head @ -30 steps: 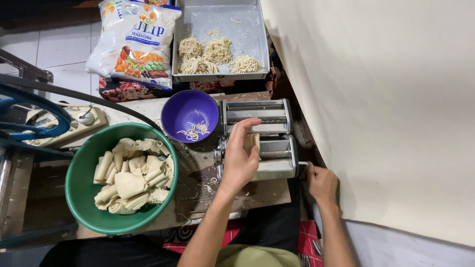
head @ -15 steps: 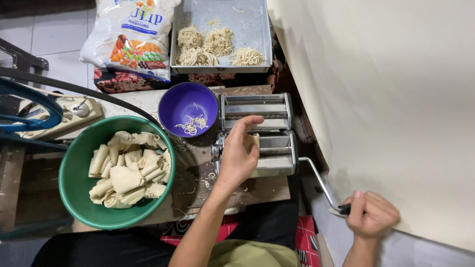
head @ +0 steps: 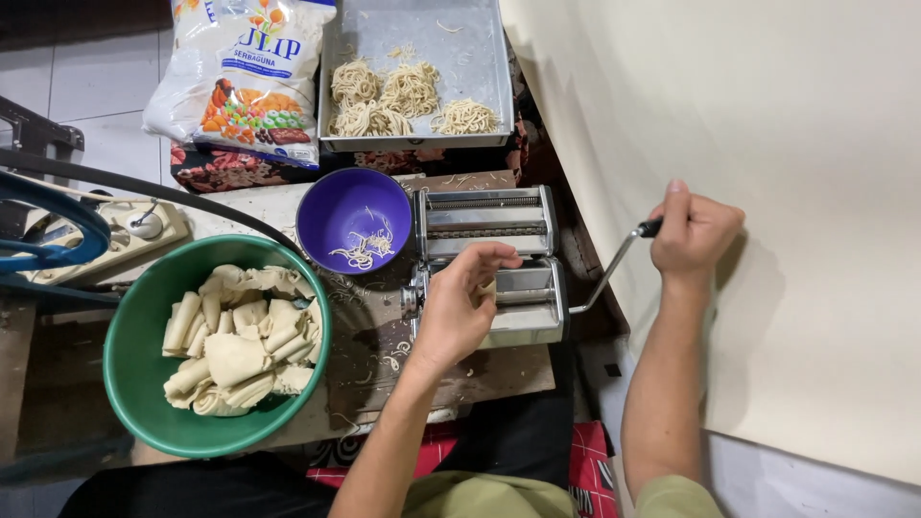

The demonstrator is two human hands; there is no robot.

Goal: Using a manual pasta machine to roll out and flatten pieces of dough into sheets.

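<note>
One metal pasta machine (head: pixel 489 264) stands on the surface (head: pixel 451 369), right of one purple bowl (head: pixel 353 221). Left hand (head: pixel 460 302) rests loosely curled on its rollers, grasping nothing visible. Right hand (head: pixel 693 235) is closed around the crank handle (head: pixel 614 269). One green bowl (head: pixel 216 345) holds folded dough. One tray (head: pixel 417 72) carries four noodle nests.

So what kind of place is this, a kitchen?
Probably a home noodle-making corner: a steel hand-cranked pasta machine, a green plastic bowl of folded dough sheets, and a grey metal tray of noodle nests.
</note>
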